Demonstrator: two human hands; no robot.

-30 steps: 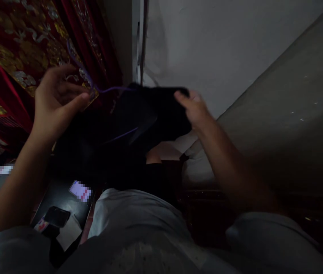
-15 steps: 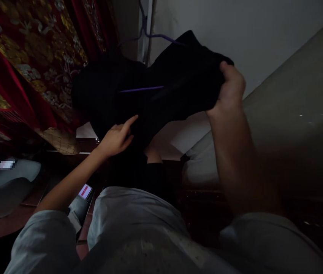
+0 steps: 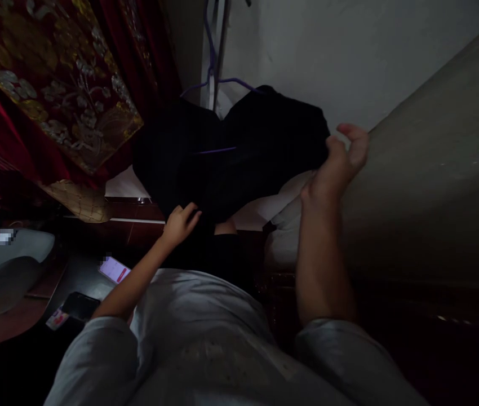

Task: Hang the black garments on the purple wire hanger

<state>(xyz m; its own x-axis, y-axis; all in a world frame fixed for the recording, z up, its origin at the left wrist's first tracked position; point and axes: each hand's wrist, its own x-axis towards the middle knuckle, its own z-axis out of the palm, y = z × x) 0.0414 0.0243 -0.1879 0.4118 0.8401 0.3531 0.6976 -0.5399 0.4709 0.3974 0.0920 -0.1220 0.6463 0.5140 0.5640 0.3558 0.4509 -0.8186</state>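
A black shirt (image 3: 265,141) hangs in front of me on a purple wire hanger (image 3: 237,82). Part of the hanger's lower bar shows as a thin purple line at its neck opening. Low on the shirt, my left hand (image 3: 180,224) is closed, thumb and fingers bent together on the dark cloth; the exact pinch is hard to see. At the shirt's right sleeve end, my right hand (image 3: 338,160) has its fingers apart, the thumb side close against the cloth edge. It holds nothing.
Red drapery (image 3: 96,113) with gold and silver embroidery hangs on the left. A lit phone (image 3: 114,269) and a dark phone-like object (image 3: 81,305) lie on a dark seat at lower left, near a grey chair (image 3: 32,248). A pale wall (image 3: 328,51) and a large greyish sheet-like surface (image 3: 434,169) stand right.
My right hand has let go of the sleeve end and opened. My left hand, earlier with its index finger extended, has moved down the shirt and curled. The shirt hangs lower.
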